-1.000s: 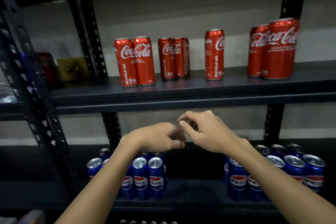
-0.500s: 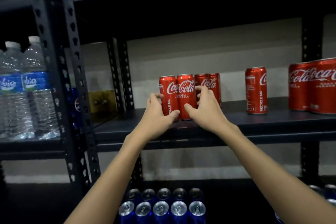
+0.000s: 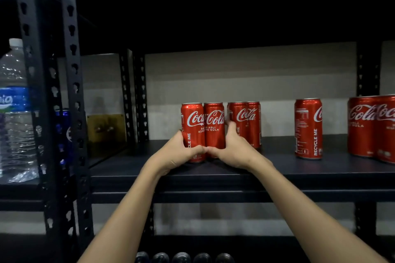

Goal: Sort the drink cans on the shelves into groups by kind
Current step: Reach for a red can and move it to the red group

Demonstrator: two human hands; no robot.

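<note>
Far to the left of your hands, a clear water bottle (image 3: 16, 113) with a blue label stands upright behind the black perforated rack post (image 3: 73, 100). A pale wall (image 3: 245, 74) lies beyond them.

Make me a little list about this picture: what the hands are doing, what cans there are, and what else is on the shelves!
left hand: grips the left can of the front red pair
right hand: grips the right can of that pair
second red pair: just behind the right hand
single red can: stands apart, to the right
red cans at right edge: two, touching
shelf: dark, holds all the red cans
water bottle: on the neighbouring rack, left
</note>
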